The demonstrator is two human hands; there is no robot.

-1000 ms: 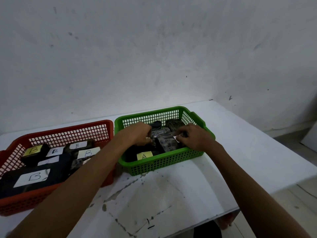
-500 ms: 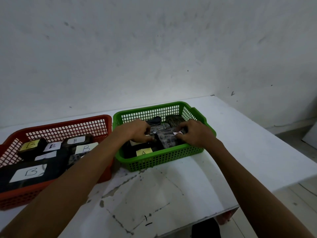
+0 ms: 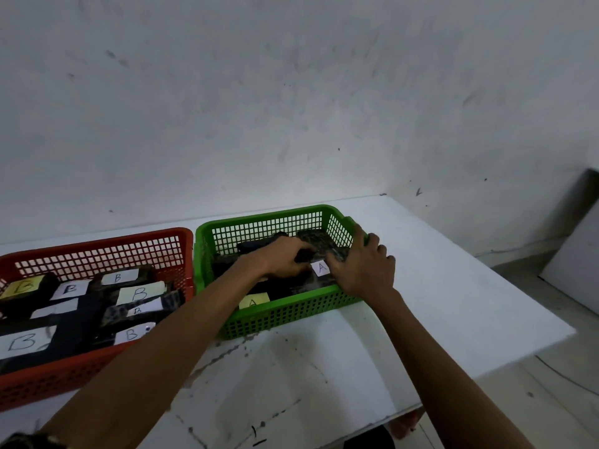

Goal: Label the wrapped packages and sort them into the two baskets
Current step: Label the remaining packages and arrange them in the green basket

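Package [image 3: 319, 254]: patterned wrap, inside green basket [image 3: 285, 314], long axis roughly left-right, white "A" label [image 3: 321, 268] up.
Left hand [image 3: 285, 257]: palm down, fingers curled onto package.
Right hand [image 3: 364, 265]: fingers seemingly gripping its right end.

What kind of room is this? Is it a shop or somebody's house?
I can't say for sure. It looks like a plain back room used for sorting: a bare, scuffed wall, a worn white table, and a red basket and a green basket holding lettered packages.

Dim, bluish scene — brightest patch on wall [image 3: 291, 163] just beyond both hands; soft focus, edges darken and bow.
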